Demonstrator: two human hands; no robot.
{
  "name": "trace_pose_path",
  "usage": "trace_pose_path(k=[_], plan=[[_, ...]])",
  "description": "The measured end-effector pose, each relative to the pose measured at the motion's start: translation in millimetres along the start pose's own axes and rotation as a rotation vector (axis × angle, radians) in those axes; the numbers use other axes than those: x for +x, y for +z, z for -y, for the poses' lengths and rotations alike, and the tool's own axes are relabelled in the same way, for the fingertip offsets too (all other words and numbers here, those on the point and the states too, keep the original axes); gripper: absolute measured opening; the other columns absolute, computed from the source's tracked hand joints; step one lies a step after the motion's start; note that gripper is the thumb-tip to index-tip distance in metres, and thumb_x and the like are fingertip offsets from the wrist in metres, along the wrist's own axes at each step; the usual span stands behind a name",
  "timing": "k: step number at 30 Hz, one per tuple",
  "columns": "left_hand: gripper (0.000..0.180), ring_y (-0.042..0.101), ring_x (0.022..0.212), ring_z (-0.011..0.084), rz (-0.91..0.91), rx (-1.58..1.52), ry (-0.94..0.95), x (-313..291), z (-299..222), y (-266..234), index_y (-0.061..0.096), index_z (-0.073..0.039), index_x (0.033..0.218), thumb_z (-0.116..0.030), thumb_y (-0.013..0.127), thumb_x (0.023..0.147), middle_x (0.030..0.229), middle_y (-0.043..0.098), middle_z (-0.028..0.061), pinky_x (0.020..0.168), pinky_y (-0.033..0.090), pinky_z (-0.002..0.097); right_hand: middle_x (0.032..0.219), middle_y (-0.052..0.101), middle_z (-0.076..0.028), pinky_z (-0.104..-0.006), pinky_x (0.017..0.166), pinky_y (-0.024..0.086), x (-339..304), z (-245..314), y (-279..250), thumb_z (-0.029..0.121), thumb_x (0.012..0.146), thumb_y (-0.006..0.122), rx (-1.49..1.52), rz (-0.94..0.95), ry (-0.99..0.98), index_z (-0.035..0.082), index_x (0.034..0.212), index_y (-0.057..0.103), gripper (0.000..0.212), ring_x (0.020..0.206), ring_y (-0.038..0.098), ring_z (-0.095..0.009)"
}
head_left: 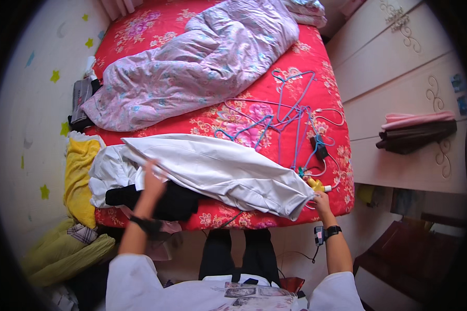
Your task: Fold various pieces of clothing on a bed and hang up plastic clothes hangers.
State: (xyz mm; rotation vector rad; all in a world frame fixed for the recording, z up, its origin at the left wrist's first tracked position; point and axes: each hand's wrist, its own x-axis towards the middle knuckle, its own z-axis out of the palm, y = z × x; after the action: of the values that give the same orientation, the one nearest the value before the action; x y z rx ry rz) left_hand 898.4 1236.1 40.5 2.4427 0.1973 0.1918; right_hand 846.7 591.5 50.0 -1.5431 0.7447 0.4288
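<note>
White trousers (pixel 207 160) lie stretched sideways across the near part of the bed, their narrow leg end at the right. My right hand (pixel 322 202) is closed on the hem at that end. Over the wider left end is my left hand (pixel 153 179), smeared by motion, so its grip on the cloth does not show clearly. Under and in front of the trousers lies a black garment (pixel 174 202). A crumpled white cloth (pixel 109 171) sits to the left, beside a yellow cloth (pixel 79 173).
Several blue and purple hangers (pixel 280 122) lie tangled beyond the trousers, near a black adapter with white cable (pixel 319 148) and a yellow object (pixel 315 184). A lilac quilt (pixel 192 67) covers the far side of the red flowered bed (pixel 316 103). Wardrobe doors (pixel 384 93) stand right.
</note>
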Motion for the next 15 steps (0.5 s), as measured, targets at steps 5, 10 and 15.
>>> trace_pose_path(k=[5, 10, 15], plan=[[0.075, 0.050, 0.114, 0.0350, 0.749, -0.577, 0.129, -136, -242, 42, 0.047, 0.005, 0.123, -0.037, 0.078, 0.070, 0.122, 0.051, 0.0228, 0.099, 0.040, 0.0397, 0.092, 0.064, -0.011, -0.0396, 0.081, 0.054, -69, 82, 55, -0.002, 0.078, 0.054, 0.471, 0.320, -0.004, -0.003, 0.095, 0.056, 0.017, 0.086, 0.064, -0.022], [0.098, 0.042, 0.120, 0.0413, 0.505, -0.408, 0.213, -137, -362, 11, 0.029, 0.004, 0.135, -0.045, 0.078, 0.067, 0.130, 0.040, 0.0251, 0.099, 0.038, 0.0436, 0.099, 0.064, -0.011, -0.0348, 0.079, 0.055, -147, 176, 101, 0.001, 0.085, 0.054, 0.440, 0.528, -0.193, -0.002, 0.102, 0.059, 0.018, 0.091, 0.064, -0.019], [0.079, 0.052, 0.107, 0.0396, 0.117, -0.361, 0.217, -140, -397, -54, 0.038, -0.001, 0.132, -0.026, 0.077, 0.068, 0.119, 0.049, 0.0215, 0.087, 0.044, 0.0436, 0.098, 0.064, -0.010, -0.0300, 0.074, 0.055, -198, 247, 137, 0.001, 0.087, 0.052, 0.502, 0.679, -0.343, -0.002, 0.103, 0.059, 0.018, 0.089, 0.064, -0.016]])
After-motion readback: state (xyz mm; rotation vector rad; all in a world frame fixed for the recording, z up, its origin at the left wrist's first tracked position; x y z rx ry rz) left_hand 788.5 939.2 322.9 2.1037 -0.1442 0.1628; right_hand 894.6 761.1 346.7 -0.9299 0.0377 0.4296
